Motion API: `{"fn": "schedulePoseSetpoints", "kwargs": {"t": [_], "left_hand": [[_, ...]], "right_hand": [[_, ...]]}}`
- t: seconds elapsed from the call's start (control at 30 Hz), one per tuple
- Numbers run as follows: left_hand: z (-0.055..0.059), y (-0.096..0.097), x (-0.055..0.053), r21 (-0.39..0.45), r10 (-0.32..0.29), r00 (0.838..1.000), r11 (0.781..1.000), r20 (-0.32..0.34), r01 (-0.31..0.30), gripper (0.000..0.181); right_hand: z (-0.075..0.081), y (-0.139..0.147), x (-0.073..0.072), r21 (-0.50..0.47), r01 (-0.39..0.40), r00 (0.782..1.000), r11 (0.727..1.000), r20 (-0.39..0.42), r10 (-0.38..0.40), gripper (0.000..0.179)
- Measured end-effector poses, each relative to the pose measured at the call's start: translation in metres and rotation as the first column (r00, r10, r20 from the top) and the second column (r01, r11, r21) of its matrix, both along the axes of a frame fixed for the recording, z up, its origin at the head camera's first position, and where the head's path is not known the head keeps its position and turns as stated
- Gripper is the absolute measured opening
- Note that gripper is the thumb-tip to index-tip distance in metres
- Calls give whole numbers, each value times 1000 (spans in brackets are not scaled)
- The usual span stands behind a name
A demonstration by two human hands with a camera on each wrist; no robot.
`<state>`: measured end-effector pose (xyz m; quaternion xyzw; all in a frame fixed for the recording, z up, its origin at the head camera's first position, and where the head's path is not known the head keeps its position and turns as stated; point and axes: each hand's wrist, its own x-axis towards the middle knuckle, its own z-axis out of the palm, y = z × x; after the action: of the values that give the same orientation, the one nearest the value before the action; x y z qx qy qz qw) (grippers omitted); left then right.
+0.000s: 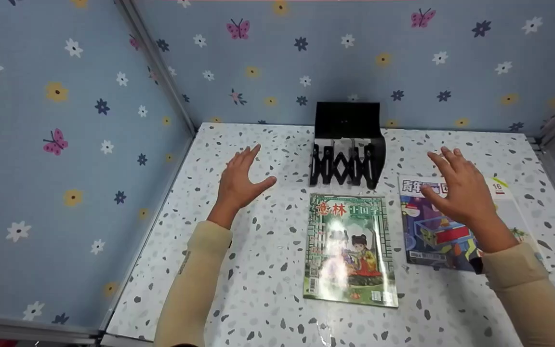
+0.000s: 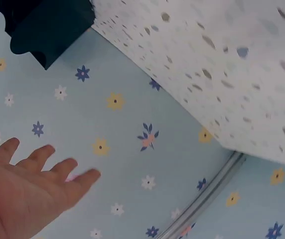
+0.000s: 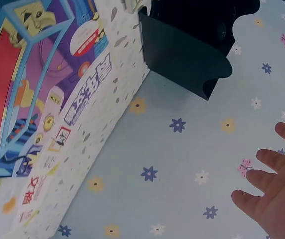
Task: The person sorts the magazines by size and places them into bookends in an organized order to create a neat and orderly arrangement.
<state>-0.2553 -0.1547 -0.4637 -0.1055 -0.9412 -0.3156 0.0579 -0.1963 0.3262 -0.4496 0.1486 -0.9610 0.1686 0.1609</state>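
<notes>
My left hand (image 1: 242, 181) hovers over the left part of the speckled table, fingers spread and holding nothing. On the other side, my right hand (image 1: 461, 191) is held above a colourful magazine (image 1: 431, 231), thumb apart from the fingers, with nothing in its grasp. Between the hands, toward the back, stands a black folding rack (image 1: 347, 144) with a solid back panel and a crisscross lattice base. In front of it lies a green magazine (image 1: 350, 250) with illustrated figures on its cover, glare hiding part of it. Both wrist views show the rack's dark end panel.
The white speckled table (image 1: 263, 270) meets a blue floral back wall (image 1: 277, 62). Another floral panel (image 1: 65, 183) rises along the left side, joined by a metal corner post (image 1: 162, 67). A further panel edges the right side.
</notes>
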Motion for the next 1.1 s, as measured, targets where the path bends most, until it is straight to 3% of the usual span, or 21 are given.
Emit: {"fn": "schedulePoseSetpoints", "kwargs": {"t": [0.1,0.23,0.4,0.53,0.63,0.77,0.97,1.1], "left_hand": [[-5,3,0,56,-6,1000,998,22,5,84],[-12,13,-5,225,-55,998,973,41,45,96],[-21,30,-16,424,-142,989,898,39,112,108],[-27,42,-27,533,-197,980,833,39,146,108],[-31,49,-36,606,-251,967,774,31,182,87],[-33,59,-49,648,-321,947,726,24,230,52],[-17,74,-58,655,-389,918,713,72,251,49],[-10,85,-64,658,-383,917,719,106,224,49]], "right_hand": [[-2,-5,0,-28,-1,1000,1000,-13,1,72],[-6,-22,1,-81,1,998,997,-67,-6,69],[-14,-47,2,-131,-34,994,991,-112,20,67],[-18,-61,1,-161,-59,994,985,-102,43,66],[-20,-68,1,-171,-65,995,983,-84,51,65],[-22,-72,2,-185,-78,995,980,-73,66,66],[-29,-83,4,-213,-99,995,972,-53,89,66],[-35,-92,5,-230,-110,994,967,-49,101,67]]}}
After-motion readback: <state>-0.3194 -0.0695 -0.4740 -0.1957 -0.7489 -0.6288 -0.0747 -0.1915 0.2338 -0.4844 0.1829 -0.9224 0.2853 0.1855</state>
